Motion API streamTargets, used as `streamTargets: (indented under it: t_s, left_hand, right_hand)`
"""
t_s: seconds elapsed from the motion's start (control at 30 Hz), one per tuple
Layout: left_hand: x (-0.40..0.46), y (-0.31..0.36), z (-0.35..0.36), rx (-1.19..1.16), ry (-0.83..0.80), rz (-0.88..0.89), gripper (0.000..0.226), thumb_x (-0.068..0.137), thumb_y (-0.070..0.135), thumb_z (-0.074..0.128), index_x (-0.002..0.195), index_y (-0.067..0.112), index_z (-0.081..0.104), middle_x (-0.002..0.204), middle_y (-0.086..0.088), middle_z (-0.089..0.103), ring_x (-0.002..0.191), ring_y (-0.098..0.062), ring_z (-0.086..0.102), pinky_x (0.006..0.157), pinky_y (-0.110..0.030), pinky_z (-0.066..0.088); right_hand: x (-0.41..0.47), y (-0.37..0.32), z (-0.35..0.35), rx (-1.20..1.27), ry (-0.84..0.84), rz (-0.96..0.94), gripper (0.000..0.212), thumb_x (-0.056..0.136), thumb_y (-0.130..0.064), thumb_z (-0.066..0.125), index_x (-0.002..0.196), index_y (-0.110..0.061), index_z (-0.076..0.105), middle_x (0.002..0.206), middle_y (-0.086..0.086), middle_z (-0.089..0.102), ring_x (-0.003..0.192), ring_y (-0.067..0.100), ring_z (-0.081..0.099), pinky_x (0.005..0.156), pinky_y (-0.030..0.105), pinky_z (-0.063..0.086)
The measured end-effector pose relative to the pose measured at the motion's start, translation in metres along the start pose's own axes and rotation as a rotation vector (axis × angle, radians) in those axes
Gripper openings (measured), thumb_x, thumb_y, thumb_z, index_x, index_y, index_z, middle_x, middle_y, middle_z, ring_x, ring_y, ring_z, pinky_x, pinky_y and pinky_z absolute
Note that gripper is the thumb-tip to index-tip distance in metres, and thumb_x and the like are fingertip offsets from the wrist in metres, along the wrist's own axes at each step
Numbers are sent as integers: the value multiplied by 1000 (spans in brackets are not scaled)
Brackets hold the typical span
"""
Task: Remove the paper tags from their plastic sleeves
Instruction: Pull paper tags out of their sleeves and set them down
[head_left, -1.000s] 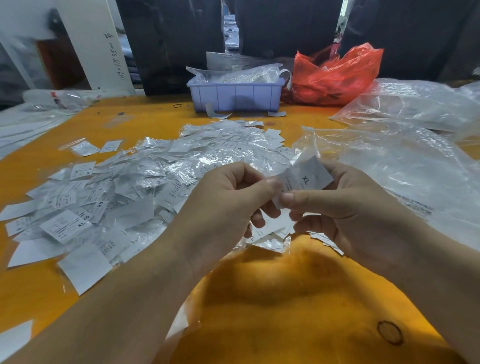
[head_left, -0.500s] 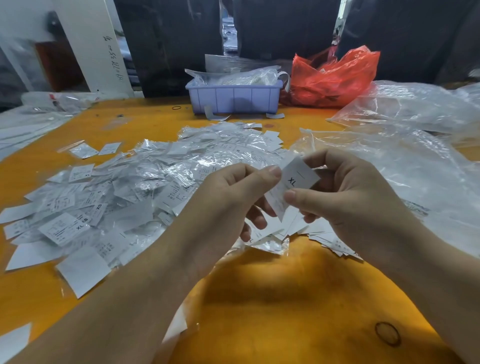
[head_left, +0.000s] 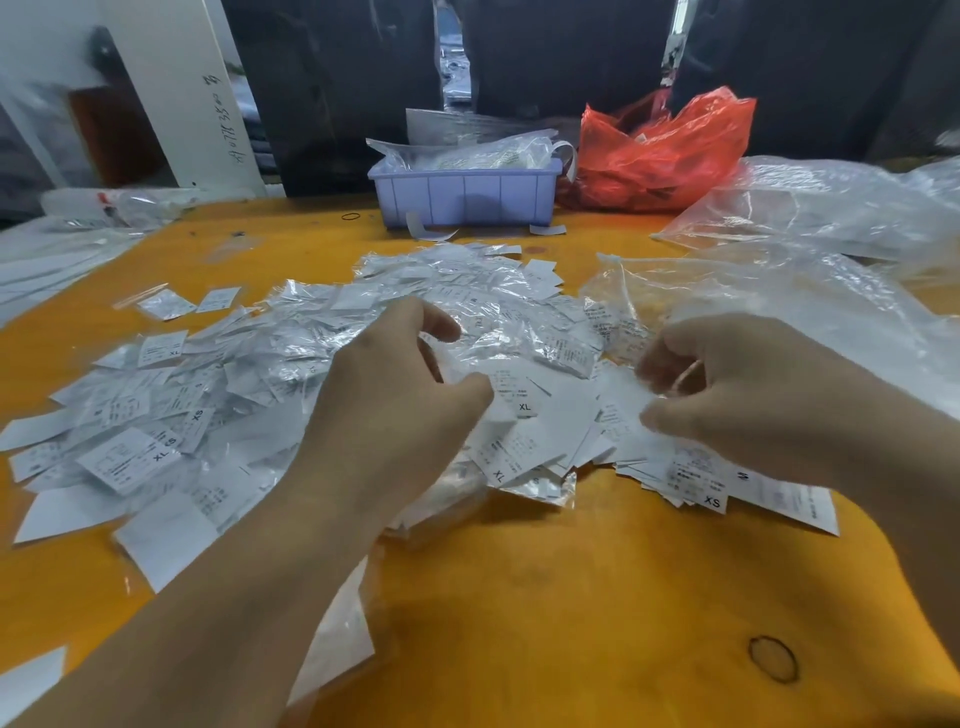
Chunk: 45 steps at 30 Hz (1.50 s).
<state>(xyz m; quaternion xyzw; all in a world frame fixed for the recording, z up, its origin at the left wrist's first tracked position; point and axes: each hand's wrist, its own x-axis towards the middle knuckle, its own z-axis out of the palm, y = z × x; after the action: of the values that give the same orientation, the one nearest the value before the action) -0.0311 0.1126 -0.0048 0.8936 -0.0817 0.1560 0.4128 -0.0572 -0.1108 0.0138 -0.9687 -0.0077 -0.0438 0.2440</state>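
Paper tags (head_left: 535, 415) now lie loose on the counter (head_left: 597, 597) between both hands, the XL one no longer pinched, so left hand (head_left: 395, 400) curls into sleeved pile (head_left: 311, 353); right hand's (head_left: 727, 395) grip unclear.

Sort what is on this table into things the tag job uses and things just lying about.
Job: pile of sleeved tags; bare paper tags; left hand; right hand.

Lying about: lilac plastic bin; red plastic bag; large clear bags; rubber band.
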Motion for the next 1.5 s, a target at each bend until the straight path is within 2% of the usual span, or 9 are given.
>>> streamTargets:
  t_s: [0.13,0.27,0.43,0.63,0.83,1.1,1.3,1.4,1.5]
  left_hand:
    - [-1,-1,2,157,52,47,35,74,34,74,104,38,55,104,11,42,103,-9,38,72,-23,30]
    - [-4,1,3,165,-3,85,29,75,38,71,99,41,55,111,15,37,110,-4,26,87,-26,24]
    - [-7,4,7,102,-117,92,22,77,43,69,95,41,57,109,21,41,114,-3,32,74,-13,28]
    - [-6,4,9,70,-168,80,17,78,43,67,93,41,57,108,23,43,115,-4,38,71,-12,27]
    - [-7,3,10,61,-222,61,15,79,44,67,90,40,57,107,25,44,114,-4,40,70,-12,28]
    - [-9,2,13,45,-269,89,13,79,46,67,87,41,57,106,27,45,110,0,41,71,-13,31]
    - [-11,2,14,-22,-315,136,17,81,49,66,95,41,59,104,24,52,103,10,46,76,-15,37]
    - [-13,3,15,-59,-353,172,23,83,56,62,99,41,60,101,24,57,98,11,49,74,-15,39]
    - [-15,7,15,-120,-419,220,23,82,57,53,91,39,62,87,18,64,82,0,60,63,-18,46]
  right_hand:
    - [0,0,0,-221,-196,128,62,72,-45,80,126,-25,57,124,-7,53,108,15,54,85,27,47]
    - [-3,-4,2,-294,-210,100,48,70,-49,79,109,-24,66,112,-6,59,98,16,58,85,36,53]
    - [1,0,5,-242,-116,70,23,74,-35,78,93,-30,65,101,-8,63,89,11,59,73,27,51]
    - [-1,0,7,-263,-159,106,24,78,-34,74,99,-25,67,105,-6,63,93,17,61,82,39,55]
    - [0,0,9,-217,-117,85,16,79,-32,73,93,-30,66,99,-10,61,87,12,59,74,32,55]
    - [1,-1,11,-151,77,-71,22,84,-24,70,73,-29,52,84,-12,51,75,5,49,56,23,36]
    - [-4,-12,4,172,287,-196,17,80,-19,73,70,-24,61,64,-8,61,60,7,58,54,23,46]
    - [-4,-16,3,497,130,-172,10,76,-20,78,74,-20,68,59,-4,64,46,8,57,43,20,44]
    - [-2,-17,10,688,-75,-157,10,77,-15,77,80,-10,70,67,20,64,48,18,56,44,26,44]
